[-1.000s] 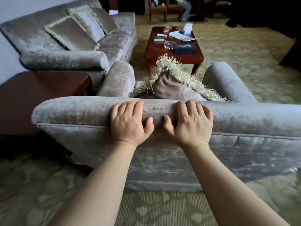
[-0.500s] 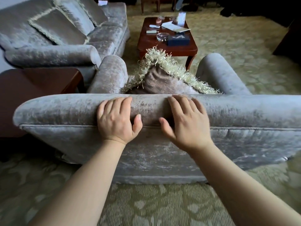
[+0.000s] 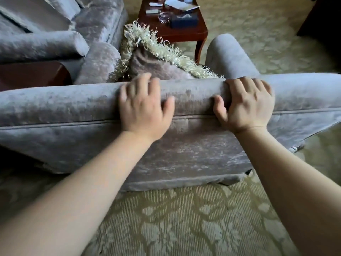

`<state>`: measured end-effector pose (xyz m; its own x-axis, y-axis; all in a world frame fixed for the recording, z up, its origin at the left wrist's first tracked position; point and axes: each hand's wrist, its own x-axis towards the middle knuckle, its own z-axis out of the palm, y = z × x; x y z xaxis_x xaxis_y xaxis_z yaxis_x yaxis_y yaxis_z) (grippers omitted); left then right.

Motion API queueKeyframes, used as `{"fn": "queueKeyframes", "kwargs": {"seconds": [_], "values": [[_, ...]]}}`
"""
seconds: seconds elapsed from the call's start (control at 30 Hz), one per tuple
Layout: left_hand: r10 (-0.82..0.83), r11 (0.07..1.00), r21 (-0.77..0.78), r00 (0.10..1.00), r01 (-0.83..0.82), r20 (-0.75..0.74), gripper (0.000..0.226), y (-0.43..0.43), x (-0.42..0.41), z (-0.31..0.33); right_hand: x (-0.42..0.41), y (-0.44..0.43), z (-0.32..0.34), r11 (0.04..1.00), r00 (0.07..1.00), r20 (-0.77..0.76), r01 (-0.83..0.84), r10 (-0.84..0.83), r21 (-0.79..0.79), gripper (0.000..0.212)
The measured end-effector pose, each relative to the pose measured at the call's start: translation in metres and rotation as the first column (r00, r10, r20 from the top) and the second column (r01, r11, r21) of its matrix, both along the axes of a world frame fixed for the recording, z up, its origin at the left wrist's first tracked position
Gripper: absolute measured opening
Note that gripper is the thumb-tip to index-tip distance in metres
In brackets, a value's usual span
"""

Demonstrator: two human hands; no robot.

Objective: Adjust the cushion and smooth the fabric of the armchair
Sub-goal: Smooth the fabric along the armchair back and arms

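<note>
Nearest the camera, two bare forearms reach out over the patterned carpet [image 3: 166, 218] to the back of the grey velvet armchair [image 3: 184, 154], which the person faces from behind. Both hands sit on the padded roll along the top edge of its backrest, a little apart. The left hand [image 3: 142, 109] is blurred; its fingers look spread and fairly straight, lying flat across the roll and holding nothing. The right hand [image 3: 247, 106] has its fingers curled over the crest and its thumb braced on the rear face, so it grips the roll.

Just beyond the backrest, the fringed cushion [image 3: 153, 65] stands in the seat between the two arms, tipped up on a corner and leaning toward the left arm instead of sitting square.

The step in hand seems to be smoothing the pile along the top roll. To do it well, the palms should probably sweep outward from the middle toward each corner of the backrest with even pressure in one direction, since the velvet shows darker patches where the nap lies unevenly. The cushion looks yet to be straightened, and that would mean reaching over the top edge.

Farther off stand a low wooden counter [image 3: 175, 33] with small items and, to the left, a matching sofa [image 3: 96, 21].
</note>
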<state>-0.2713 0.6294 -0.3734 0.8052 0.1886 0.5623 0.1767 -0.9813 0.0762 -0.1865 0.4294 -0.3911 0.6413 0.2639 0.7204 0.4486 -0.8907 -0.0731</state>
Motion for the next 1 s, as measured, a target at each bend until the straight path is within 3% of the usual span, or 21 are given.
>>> {"fn": "queueKeyframes", "kwargs": {"seconds": [0.07,0.17,0.27,0.4,0.5,0.67,0.83,1.0], "values": [[-0.094,0.995,0.025,0.994,0.096,-0.062,0.052,-0.049,0.017,-0.002,-0.003,-0.001,0.002,1.000,1.000,-0.007,-0.009,0.009,-0.003,0.046],[-0.002,0.999,-0.040,0.998,0.000,-0.060,0.051,-0.070,0.025,-0.002,-0.003,-0.003,0.008,0.996,0.994,-0.069,-0.088,0.088,-0.001,0.039],[-0.019,0.999,-0.038,1.000,0.018,-0.020,0.050,-0.068,0.022,-0.005,0.008,-0.034,0.012,0.968,0.971,-0.099,-0.227,0.217,-0.107,0.044],[0.042,0.999,-0.014,0.995,-0.044,-0.091,0.053,-0.077,0.025,0.002,0.024,-0.082,0.013,0.973,0.985,-0.079,-0.164,0.152,-0.165,0.059],[0.059,0.996,-0.060,0.984,-0.070,-0.168,0.056,-0.106,0.040,0.012,0.024,-0.079,0.013,0.980,0.985,-0.090,-0.155,0.145,-0.125,0.056],[-0.024,1.000,0.005,1.000,0.024,0.004,0.046,-0.115,0.070,0.006,0.050,-0.079,0.005,0.982,0.980,0.078,-0.180,0.183,-0.052,0.048],[-0.009,1.000,-0.019,0.991,0.006,-0.134,0.049,-0.130,0.063,0.013,0.040,-0.089,0.010,0.987,0.988,-0.032,-0.150,0.149,-0.050,0.046],[-0.015,0.999,0.044,0.999,0.017,-0.046,0.047,-0.123,0.079,0.011,0.058,-0.081,0.010,0.995,0.995,0.030,-0.097,0.097,-0.008,0.042]]}}
